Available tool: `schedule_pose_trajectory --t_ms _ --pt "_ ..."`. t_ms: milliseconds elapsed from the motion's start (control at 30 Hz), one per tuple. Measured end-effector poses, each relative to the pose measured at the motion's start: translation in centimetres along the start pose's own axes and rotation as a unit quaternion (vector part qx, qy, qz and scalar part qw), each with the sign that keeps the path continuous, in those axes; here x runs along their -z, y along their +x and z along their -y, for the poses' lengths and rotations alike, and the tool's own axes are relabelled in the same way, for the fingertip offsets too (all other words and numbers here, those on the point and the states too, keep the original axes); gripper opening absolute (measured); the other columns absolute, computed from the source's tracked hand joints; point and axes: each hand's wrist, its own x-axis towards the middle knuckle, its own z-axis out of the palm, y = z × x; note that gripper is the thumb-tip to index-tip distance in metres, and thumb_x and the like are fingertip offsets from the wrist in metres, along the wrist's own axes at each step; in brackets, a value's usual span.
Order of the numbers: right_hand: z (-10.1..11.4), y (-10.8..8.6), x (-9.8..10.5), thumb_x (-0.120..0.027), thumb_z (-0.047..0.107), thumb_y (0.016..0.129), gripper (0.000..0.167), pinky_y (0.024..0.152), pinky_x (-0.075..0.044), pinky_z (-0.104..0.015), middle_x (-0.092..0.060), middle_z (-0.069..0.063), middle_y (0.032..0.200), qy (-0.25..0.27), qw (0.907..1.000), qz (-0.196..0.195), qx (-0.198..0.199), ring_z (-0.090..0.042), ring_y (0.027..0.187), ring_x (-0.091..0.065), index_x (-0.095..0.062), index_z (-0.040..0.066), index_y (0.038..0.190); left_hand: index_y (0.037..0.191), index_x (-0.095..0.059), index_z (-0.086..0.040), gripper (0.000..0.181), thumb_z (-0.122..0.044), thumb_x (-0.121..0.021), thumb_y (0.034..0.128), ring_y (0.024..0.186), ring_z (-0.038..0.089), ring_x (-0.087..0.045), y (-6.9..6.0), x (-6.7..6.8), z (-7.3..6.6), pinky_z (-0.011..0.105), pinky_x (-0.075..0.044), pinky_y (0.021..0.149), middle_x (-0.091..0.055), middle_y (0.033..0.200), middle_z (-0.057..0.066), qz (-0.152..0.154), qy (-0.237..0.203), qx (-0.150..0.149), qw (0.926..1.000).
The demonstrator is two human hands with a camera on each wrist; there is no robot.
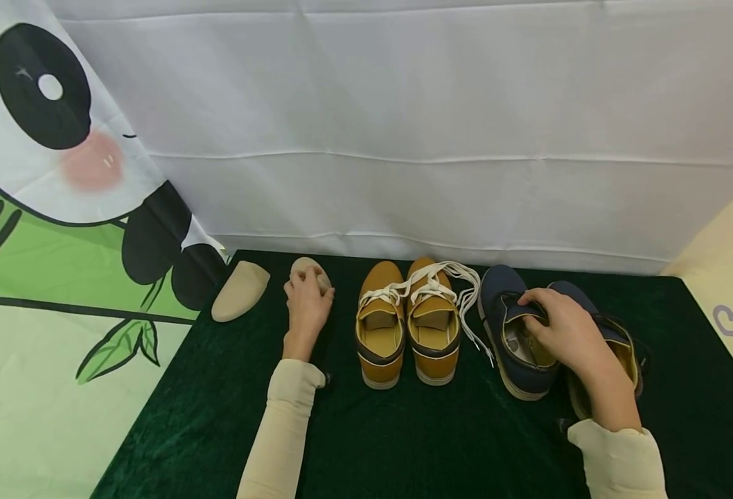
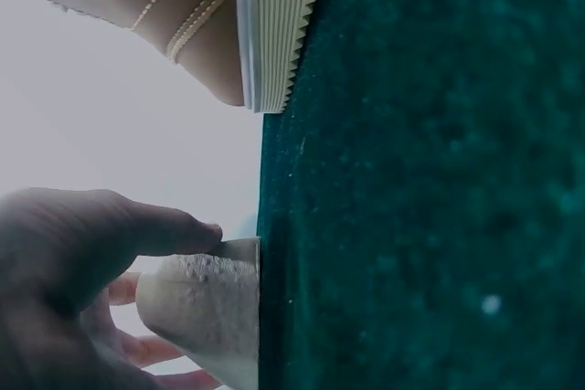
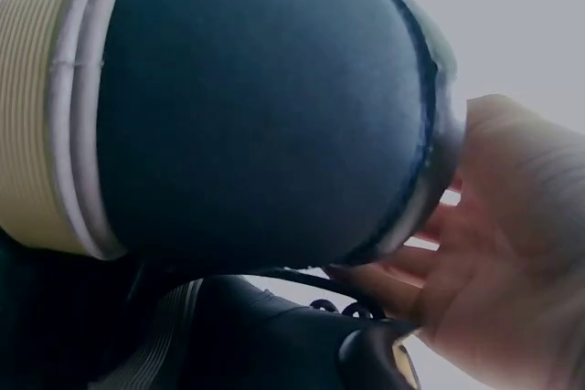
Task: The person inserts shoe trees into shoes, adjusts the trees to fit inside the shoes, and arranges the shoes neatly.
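Observation:
On the dark green cloth at the left, my left hand point(image 1: 307, 308) holds a beige toe-shaped shoe insert point(image 1: 305, 264). Its thumb and fingers lie on opposite sides of the insert point(image 2: 206, 308) in the left wrist view. A matching beige insert point(image 1: 240, 291) lies to the left. My right hand point(image 1: 569, 329) is over the left navy shoe point(image 1: 508, 281), its thumb and fingers about the tongue at the opening. The heel of a navy shoe point(image 3: 265, 116) hides part of this grip in the right wrist view. Partly under my right forearm stands the other navy shoe point(image 1: 575, 294).
Two tan shoes point(image 1: 380, 277) stand side by side between my hands. Their long white laces point(image 1: 466, 298) trail right toward the navy shoe. White fabric point(image 1: 404, 125) hangs behind the green cloth point(image 1: 404, 443), with printed cloth point(image 1: 48, 263) on the left.

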Motion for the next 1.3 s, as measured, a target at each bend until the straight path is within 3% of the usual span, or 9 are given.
schedule_pose_trajectory --t_ms 233,533,767,1067,1300 --pt "-0.6 -0.2 0.3 -0.062 0.01 0.1 0.033 0.106 -0.041 -0.069 -0.06 -0.025 0.14 0.018 0.9997 0.009 0.017 -0.047 0.129 -0.053 -0.063 0.008 0.133 0.138 -0.052 -0.007 0.047 -0.016 -0.071 0.0964 0.137 0.047 -0.037 -0.1 0.9 -0.2 0.064 -0.043 0.108 -0.039 0.149 0.027 0.019 -0.002 0.002 0.9998" --pt "-1.2 -0.6 0.5 -0.062 0.006 0.101 0.034 0.108 -0.04 -0.07 -0.055 -0.026 0.146 0.038 0.9984 0.019 0.036 -0.048 0.134 -0.05 -0.062 0.006 0.135 0.137 -0.053 -0.006 0.046 -0.019 -0.068 0.0966 0.131 0.047 -0.044 -0.1 1.7 0.2 0.061 -0.043 0.109 -0.047 0.144 0.027 -0.004 0.002 -0.003 1.0" --pt "-1.5 -1.1 1.3 -0.067 0.016 0.102 0.036 0.108 -0.039 -0.072 -0.054 -0.024 0.147 0.049 0.9986 0.01 0.018 -0.048 0.135 -0.049 -0.061 0.008 0.136 0.138 -0.051 0.001 0.051 -0.018 -0.072 0.0951 0.127 0.047 -0.053 0.0 3.0 -0.2 0.06 -0.041 0.115 -0.055 0.139 0.029 -0.01 -0.017 -0.008 0.9998" --pt "-2.1 -1.5 1.8 -0.063 0.038 0.105 0.044 0.1 -0.045 -0.071 -0.056 -0.024 0.145 0.037 0.999 0.021 -0.015 -0.049 0.129 -0.054 -0.058 0.012 0.141 0.136 -0.053 0.001 0.049 -0.019 -0.07 0.0937 0.115 0.042 -0.06 -0.4 4.0 -0.8 0.059 -0.047 0.108 -0.061 0.134 0.026 -0.013 -0.024 -0.016 0.9995" --pt "-2.6 -1.7 1.9 -0.06 0.039 0.106 0.044 0.099 -0.046 -0.07 -0.056 -0.023 0.145 0.049 0.9986 0.022 -0.002 -0.048 0.129 -0.055 -0.058 0.014 0.143 0.137 -0.055 -0.001 0.048 -0.021 -0.068 0.0951 0.111 0.038 -0.06 -0.7 4.3 -1.9 0.06 -0.049 0.105 -0.061 0.135 0.023 -0.003 -0.013 -0.04 0.9991"
